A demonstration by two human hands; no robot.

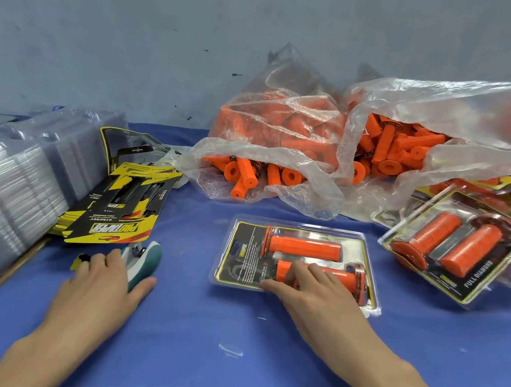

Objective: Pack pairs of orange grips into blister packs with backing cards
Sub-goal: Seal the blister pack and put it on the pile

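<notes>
Right hand (310,291) flat, pressing blister pack (240,255); left hand (101,280) grips stapler (145,257); card stack (118,209) beside.

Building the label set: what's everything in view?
Pack: 1, clear, centre, holds 2 orange grips
Done packs: several, clear, right
Bags: 2, clear, back
Loose grips: many, orange, in bags
Cards: stack, black-yellow, left
Blisters: stacks, clear, far left
Stapler: 1, teal-white, front left
Cloth: 1, blue, under everything
Wall: 1, grey, behind
Left hand: grips stapler
Right hand: flat on pack
</notes>
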